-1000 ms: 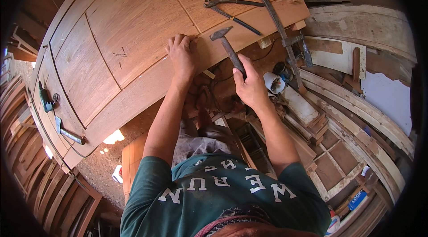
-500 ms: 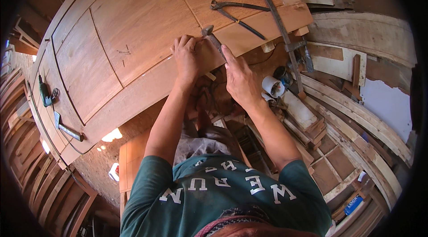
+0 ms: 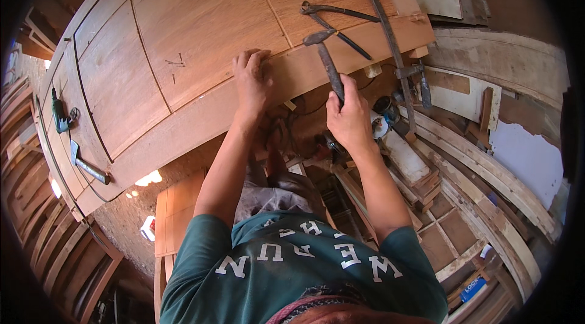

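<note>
My right hand [image 3: 350, 117] is wrapped round the handle of a hammer [image 3: 331, 68]. The hammer's head is raised above the near edge of a wooden panel [image 3: 201, 25], to the right of my left hand. My left hand [image 3: 251, 83] rests on that edge with its fingers bent and drawn together; whatever they pinch is hidden. Beyond the hammer, a pair of pincers [image 3: 350, 13] with dark handles lies spread on the panel. A few loose nails [image 3: 175, 63] lie on the panel left of my left hand.
A long metal bar clamp [image 3: 390, 38] crosses the panel's right end. At its left end lie a green power tool [image 3: 59, 112] with a cord and a small hatchet [image 3: 91, 169]. Stacked boards [image 3: 475, 159] fill the right side; curved wooden pieces [image 3: 55, 232] stand at left.
My right hand has drawn back to the right with the hammer, whose head has left the spot beside my left hand. The left hand stays at the panel's edge. The view has shifted slightly.
</note>
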A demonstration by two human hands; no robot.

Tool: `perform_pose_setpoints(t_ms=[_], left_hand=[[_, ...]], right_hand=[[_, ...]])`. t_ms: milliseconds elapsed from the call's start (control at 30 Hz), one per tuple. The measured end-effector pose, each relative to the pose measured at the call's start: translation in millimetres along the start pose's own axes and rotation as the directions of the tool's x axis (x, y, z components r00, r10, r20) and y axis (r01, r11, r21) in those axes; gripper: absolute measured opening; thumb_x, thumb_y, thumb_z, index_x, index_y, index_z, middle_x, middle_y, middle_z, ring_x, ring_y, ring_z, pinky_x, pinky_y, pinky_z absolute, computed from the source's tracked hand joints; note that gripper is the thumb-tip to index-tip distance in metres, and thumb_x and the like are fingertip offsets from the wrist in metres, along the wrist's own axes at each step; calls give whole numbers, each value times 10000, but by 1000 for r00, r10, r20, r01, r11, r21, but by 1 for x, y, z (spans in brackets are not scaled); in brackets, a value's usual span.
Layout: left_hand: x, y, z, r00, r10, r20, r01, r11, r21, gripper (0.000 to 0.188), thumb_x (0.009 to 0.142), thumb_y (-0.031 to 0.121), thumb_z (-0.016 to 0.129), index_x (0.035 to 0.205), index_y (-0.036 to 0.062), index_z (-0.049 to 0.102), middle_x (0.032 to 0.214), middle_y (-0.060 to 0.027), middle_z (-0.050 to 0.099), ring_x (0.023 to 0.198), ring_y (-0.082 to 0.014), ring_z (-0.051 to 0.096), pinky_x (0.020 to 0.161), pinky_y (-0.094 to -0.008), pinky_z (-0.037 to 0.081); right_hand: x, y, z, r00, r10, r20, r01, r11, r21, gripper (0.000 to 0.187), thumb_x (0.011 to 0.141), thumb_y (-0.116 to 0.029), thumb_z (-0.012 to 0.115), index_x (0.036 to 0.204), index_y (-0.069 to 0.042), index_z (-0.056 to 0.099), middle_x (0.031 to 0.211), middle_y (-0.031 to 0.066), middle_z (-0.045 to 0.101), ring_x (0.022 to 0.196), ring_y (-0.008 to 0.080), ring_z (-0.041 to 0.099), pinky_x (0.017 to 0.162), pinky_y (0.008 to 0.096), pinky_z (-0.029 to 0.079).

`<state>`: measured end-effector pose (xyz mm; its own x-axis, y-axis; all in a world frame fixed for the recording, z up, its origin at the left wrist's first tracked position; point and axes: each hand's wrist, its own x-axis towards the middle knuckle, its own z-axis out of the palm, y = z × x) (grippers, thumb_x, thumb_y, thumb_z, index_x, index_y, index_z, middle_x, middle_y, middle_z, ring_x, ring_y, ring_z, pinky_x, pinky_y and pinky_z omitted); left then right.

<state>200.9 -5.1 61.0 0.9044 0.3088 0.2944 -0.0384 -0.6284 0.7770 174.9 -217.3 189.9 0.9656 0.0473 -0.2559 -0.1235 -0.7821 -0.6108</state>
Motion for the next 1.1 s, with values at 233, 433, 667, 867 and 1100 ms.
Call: perform_pose_setpoints(t_ms=[233,433,667,867,1100], left_hand=[[4,14,-5,994,-66,92,55,991,119,121,883,76,753,997,89,791,1053,-109,710,1019,-339,611,927,-446,494],[9,17,3,998,26,64,-30,997,67,127,851,103,775,977,109,776,1022,-69,697,1010,-325,602,891,-463,475],[11,19,16,995,62,80,-62,998,-3,115,838,33,778,947,68,779,950,-107,710,957,-344,614,871,-457,489],[10,20,16,994,55,98,-57,998,25,122,835,15,758,949,60,759,935,-109,667,952,-350,578,865,-462,476],[12,21,16,996,43,79,-47,998,45,61,848,44,766,907,53,772,906,-115,686,919,-351,595,842,-459,480]], right_hand=[[2,4,6,961,-265,-75,269,961,61,514,1015,-75,609,1519,-68,507,1298,285,674,1127,495,669,940,531,552],[6,4,9,946,-317,-74,321,946,51,548,1015,-57,604,1550,-96,494,1357,268,662,1189,484,656,979,523,551],[5,10,11,969,-246,-22,247,965,89,533,1019,-72,599,1542,-114,509,1381,254,656,1187,468,664,978,520,552],[6,11,13,974,-224,-21,225,971,77,537,1024,-99,604,1549,-165,514,1355,245,674,1171,459,673,964,517,557],[8,-8,1,971,-213,109,226,966,-128,553,1021,-60,616,1556,-157,519,1193,258,705,1063,477,684,895,525,567]])
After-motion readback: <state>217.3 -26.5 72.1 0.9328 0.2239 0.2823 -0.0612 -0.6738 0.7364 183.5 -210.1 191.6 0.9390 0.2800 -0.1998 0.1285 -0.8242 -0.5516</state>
